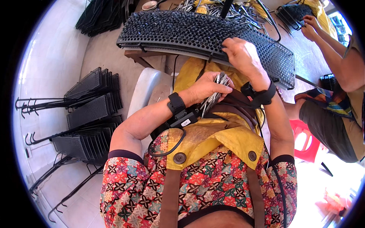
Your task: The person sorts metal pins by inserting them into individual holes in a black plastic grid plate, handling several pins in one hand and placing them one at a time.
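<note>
Pale floor (102, 57) extends between stacked black mesh racks (81, 116) and a curved white armrest (145, 83). The left hand (207, 87) grips a bundle of slim metal strips (219, 86), a gap separating it from the near edge of the perforated black panel (268, 55). The right hand (241, 55) reaches over that edge, fingers narrowly bunched; whether they pinch anything cannot be told.

Just ahead of my right hand (242, 56), touching my fingertips, the black perforated panel (213, 40) bars the way forward. Between it and the metal strips (219, 85) in my left hand (208, 90), a short gap lies open. Left of that grip stands a white chair (146, 85); past it runs floor (102, 49), then stacked black racks (85, 117). A co-worker's leg (323, 129) crowds beyond my right forearm.
</note>
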`<state>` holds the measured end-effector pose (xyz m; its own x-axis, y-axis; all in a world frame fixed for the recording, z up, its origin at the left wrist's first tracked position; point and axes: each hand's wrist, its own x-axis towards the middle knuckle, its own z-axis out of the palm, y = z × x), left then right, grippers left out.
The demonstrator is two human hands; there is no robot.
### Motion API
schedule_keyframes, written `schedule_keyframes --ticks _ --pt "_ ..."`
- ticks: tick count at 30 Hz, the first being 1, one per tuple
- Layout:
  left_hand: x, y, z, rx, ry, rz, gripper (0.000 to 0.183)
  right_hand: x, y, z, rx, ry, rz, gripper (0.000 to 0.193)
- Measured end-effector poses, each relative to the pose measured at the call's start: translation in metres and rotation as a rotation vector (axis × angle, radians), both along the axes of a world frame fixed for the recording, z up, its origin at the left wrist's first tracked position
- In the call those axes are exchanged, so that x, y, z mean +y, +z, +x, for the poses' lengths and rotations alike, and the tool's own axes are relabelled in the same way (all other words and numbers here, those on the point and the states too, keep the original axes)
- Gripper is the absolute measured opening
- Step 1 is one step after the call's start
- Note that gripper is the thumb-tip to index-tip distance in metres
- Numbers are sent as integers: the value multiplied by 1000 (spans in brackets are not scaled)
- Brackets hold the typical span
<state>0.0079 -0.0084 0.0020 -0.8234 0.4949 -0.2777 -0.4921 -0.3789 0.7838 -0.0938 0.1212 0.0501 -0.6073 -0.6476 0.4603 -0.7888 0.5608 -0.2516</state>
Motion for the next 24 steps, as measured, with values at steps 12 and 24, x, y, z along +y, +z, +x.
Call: schedule_keyframes --ticks 12,24 --pt "-2 3 -1 14 20 1 17 -21 -7 -2 -57 -9 -109 11" --pt "-6 -12 -6 -94 124 98 14 14 -6 57 -333 -118 -396 20"
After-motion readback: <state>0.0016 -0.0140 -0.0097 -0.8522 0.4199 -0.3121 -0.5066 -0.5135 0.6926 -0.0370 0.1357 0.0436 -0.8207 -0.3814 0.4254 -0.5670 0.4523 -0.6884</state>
